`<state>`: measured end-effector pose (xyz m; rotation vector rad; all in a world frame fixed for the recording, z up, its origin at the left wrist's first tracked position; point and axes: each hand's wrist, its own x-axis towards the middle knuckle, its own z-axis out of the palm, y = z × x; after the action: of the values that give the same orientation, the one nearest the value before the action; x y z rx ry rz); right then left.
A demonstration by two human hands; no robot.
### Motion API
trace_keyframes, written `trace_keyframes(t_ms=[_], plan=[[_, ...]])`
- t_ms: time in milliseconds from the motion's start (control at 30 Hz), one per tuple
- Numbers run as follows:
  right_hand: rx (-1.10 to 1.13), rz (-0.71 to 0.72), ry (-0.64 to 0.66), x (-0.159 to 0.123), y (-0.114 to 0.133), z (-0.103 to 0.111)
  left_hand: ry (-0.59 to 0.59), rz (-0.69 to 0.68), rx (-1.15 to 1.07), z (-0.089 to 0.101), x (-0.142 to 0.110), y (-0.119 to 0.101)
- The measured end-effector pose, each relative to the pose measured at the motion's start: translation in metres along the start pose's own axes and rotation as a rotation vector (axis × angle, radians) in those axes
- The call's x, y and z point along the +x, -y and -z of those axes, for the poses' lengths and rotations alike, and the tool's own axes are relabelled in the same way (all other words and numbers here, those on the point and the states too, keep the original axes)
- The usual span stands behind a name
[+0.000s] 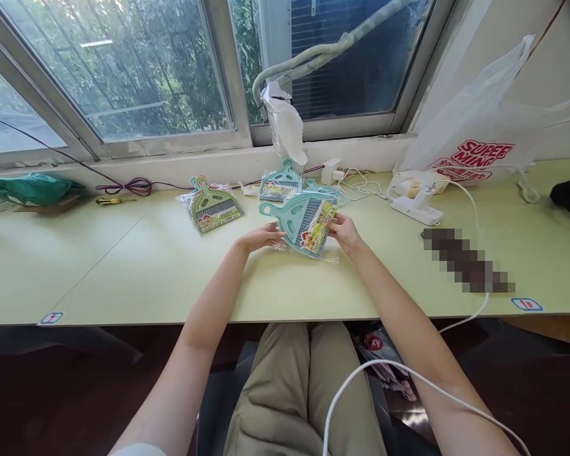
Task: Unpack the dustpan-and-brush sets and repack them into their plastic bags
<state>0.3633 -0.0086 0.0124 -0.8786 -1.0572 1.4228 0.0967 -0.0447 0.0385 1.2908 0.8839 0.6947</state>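
Note:
Between my two hands is a mint-green dustpan and brush set [294, 218] in clear plastic wrap with a yellow-green label, tilted above the table. My left hand [265, 237] grips its lower left side, the fingers partly behind it. At the right edge, by the label, my right hand [346, 232] pinches the package. Behind it lies another mint-green dustpan set [281, 182], also wrapped. Part of a further mint-green piece [320, 187] shows just behind the held one. To the left rests an olive-green dustpan set [213, 206] in its wrap.
A white power strip [417, 209] with cables and a white plastic bag [484, 145] stand at the right. A blurred dark object [468, 259] lies nearer. At the left are a green bag [33, 189], yellow-handled tool [109, 201] and coiled dark cable [137, 186]. A white cable crosses my right arm.

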Motion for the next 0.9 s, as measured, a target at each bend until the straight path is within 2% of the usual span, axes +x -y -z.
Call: trace_keyframes(t_ms=[133,233,333,400,533,600,700,800,900], plan=[[0.076,0.034,-0.085,0.004,0.003,0.005,0.018,0.014,0.064,0.005,0.004,0.0],[0.113,0.035,-0.088,0.004,0.004,0.007,-0.054,-0.046,0.089,0.007,0.007,0.002],[0.145,0.031,-0.081,0.004,0.007,0.01,-0.167,-0.091,0.023,0.015,0.01,0.004],[0.164,0.018,-0.095,0.004,0.01,0.015,-0.34,-0.139,-0.077,0.027,0.011,0.006],[0.249,0.025,-0.173,0.009,0.016,0.03,-0.841,-0.276,-0.397,0.061,0.007,0.007],[0.308,0.067,-0.205,0.011,0.017,0.035,-0.952,-0.344,-0.536,0.074,0.002,0.007],[0.349,0.101,-0.231,0.012,0.015,0.037,-0.955,-0.357,-0.635,0.079,-0.001,0.006],[0.329,0.087,-0.218,0.012,0.01,0.033,-0.927,-0.302,-0.646,0.071,0.002,0.004],[0.298,0.054,-0.194,0.01,0.005,0.027,-0.906,-0.219,-0.556,0.061,0.007,0.002]])
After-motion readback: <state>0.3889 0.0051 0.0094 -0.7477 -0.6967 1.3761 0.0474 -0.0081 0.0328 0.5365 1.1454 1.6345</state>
